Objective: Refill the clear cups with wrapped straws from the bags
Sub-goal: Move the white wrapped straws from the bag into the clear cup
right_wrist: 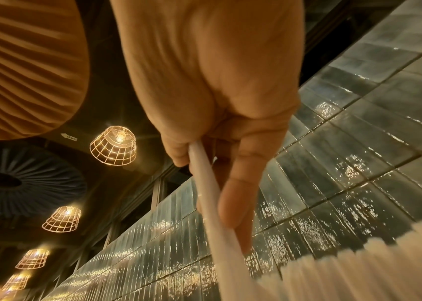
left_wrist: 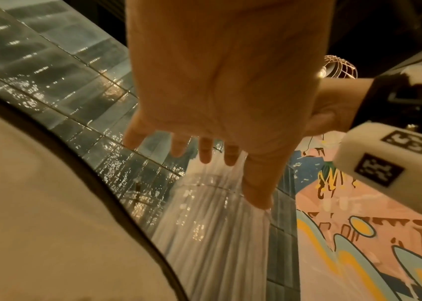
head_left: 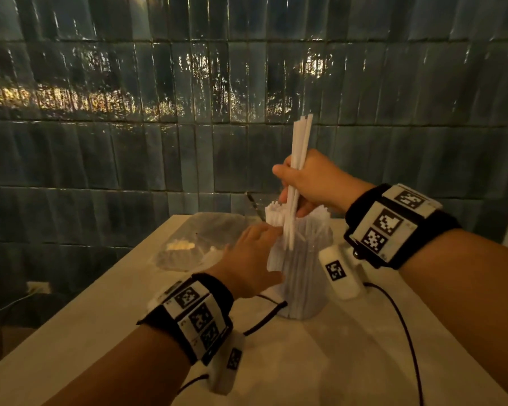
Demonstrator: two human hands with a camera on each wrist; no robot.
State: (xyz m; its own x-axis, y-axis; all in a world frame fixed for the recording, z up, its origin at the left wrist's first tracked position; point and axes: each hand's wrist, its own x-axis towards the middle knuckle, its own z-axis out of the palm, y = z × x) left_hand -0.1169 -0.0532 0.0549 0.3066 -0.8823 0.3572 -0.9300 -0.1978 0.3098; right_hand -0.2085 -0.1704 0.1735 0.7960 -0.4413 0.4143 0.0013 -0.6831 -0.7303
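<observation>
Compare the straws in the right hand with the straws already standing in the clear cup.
The held bunch is a thin handful gripped by the right hand, raised and poking high above the rim; the cup's straws are a dense mass that fans outward, packing the clear cup and steadied by the left hand. Both are white, wrapped and roughly upright.

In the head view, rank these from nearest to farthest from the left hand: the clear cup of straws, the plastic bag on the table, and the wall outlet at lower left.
1. Clear cup: the left hand is against its left side.
2. Plastic bag: just behind and left of the hand, on the table.
3. Wall outlet: far left, beyond the table edge.
</observation>
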